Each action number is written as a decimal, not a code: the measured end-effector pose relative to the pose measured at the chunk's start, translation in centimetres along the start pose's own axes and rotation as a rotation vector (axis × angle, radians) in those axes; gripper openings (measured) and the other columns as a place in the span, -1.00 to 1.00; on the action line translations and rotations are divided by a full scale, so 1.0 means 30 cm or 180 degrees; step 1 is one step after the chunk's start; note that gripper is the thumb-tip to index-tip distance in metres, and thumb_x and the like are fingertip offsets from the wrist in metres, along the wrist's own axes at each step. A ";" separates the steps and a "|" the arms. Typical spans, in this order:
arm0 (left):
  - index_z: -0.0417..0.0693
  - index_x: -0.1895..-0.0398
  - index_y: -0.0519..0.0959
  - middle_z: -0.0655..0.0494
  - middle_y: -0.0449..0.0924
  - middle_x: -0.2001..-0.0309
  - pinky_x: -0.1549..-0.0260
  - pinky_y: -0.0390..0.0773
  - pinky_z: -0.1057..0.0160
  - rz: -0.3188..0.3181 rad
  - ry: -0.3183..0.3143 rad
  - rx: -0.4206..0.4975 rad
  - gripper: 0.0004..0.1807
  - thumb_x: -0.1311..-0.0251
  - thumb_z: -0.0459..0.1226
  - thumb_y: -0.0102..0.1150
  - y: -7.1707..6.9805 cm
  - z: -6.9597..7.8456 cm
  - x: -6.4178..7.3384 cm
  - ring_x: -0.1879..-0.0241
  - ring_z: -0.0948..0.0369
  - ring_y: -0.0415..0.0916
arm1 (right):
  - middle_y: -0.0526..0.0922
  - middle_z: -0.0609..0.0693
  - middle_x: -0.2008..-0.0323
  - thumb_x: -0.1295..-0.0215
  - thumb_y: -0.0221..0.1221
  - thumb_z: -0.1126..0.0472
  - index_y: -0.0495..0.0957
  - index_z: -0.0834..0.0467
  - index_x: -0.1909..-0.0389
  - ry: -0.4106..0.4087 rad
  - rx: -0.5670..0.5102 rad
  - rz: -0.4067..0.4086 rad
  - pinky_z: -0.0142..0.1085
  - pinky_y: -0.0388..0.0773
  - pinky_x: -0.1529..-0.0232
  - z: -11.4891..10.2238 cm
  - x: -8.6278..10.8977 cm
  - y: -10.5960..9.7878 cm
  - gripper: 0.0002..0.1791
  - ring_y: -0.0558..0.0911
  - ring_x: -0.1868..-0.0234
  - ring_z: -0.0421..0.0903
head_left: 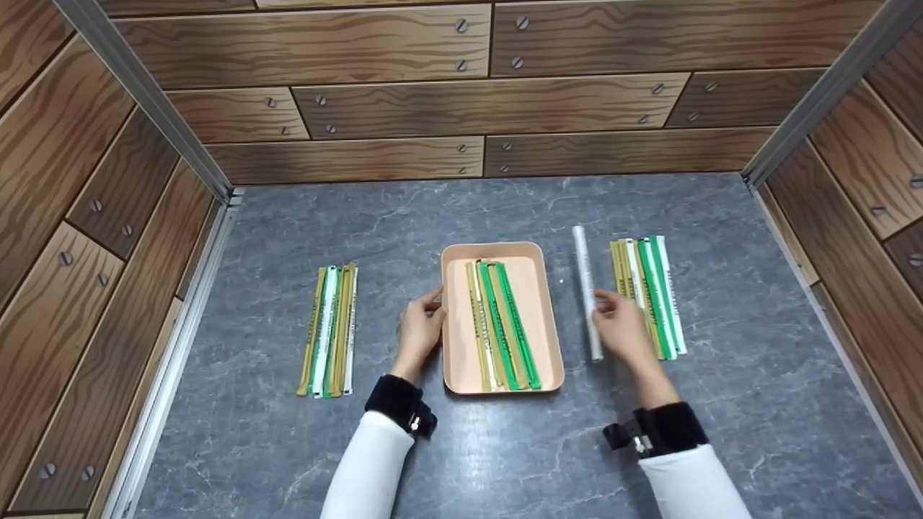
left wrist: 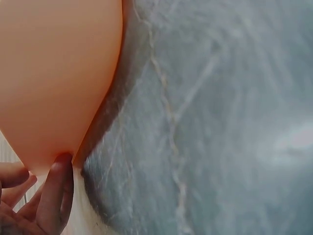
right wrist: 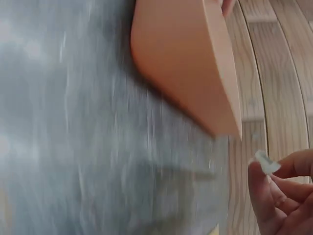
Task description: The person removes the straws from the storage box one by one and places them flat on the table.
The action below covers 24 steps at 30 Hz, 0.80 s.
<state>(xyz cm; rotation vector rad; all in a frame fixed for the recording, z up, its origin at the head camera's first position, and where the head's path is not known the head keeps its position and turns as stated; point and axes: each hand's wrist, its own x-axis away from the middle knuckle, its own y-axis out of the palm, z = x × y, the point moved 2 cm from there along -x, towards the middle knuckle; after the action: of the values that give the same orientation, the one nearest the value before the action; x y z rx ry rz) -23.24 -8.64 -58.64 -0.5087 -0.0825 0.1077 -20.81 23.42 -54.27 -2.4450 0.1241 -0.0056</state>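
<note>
A peach tray (head_left: 551,360) stands mid-table, with several slim gold, green and white printed stick packets (head_left: 502,324) lying lengthwise in it. At its left side my left hand (head_left: 420,328) holds the edge; in the left wrist view the thumb (left wrist: 56,191) presses the outer wall. Right of the tray, apart from it, my right hand (head_left: 626,328) pinches one white stick packet (head_left: 586,288) between thumb and fingers. Only that packet's pale end (right wrist: 267,162) shows in the right wrist view. Beyond the right hand lies a row of gold, white and green packets (head_left: 652,295), partly covered by the hand.
Another row of gold, green and white packets (head_left: 330,331) lies on the grey marbled tabletop (head_left: 252,447) to the left. Wood-patterned panels (head_left: 404,108) enclose the back and both sides, with metal rails (head_left: 159,346) along the side edges.
</note>
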 end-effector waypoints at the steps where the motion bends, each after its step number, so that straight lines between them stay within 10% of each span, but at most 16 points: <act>1: 0.05 -0.15 0.47 0.05 0.63 0.25 0.30 0.52 0.20 -0.0003 -0.0003 -0.0003 -0.54 -0.13 -0.36 0.09 -0.001 0.000 0.000 0.28 0.18 0.57 | 0.56 0.30 0.32 -0.11 0.02 0.44 0.44 0.41 -0.04 0.0015 0.0079 0.0070 -0.06 0.50 0.32 0.019 -0.004 -0.018 -0.59 0.55 0.31 0.17; 13: 0.07 -0.14 0.48 0.05 0.63 0.25 0.21 0.49 0.16 0.0002 0.0015 -0.0007 -0.54 -0.12 -0.36 0.10 -0.004 -0.003 -0.001 0.24 0.16 0.56 | 0.57 0.22 0.10 -0.22 -0.09 0.26 0.42 0.18 -0.16 0.0771 0.1041 0.0218 -0.22 0.29 0.69 0.191 -0.038 -0.172 -0.54 0.48 0.57 0.04; 24: 0.03 -0.15 0.47 0.04 0.63 0.27 0.14 0.46 0.13 0.0009 0.0075 0.0025 -0.54 -0.14 -0.37 0.09 -0.001 -0.003 0.001 0.23 0.13 0.55 | 0.60 0.19 0.16 -0.21 -0.04 0.27 0.46 0.18 -0.12 0.0618 0.1112 0.0209 -0.13 0.42 0.52 0.184 -0.051 -0.145 -0.56 0.57 0.29 0.13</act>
<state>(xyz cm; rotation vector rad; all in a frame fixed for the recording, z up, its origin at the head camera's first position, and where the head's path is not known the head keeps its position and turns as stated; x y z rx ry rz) -23.20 -8.71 -58.70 -0.5022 -0.0583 0.1047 -21.74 30.41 -55.70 -2.0864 0.2661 -0.2181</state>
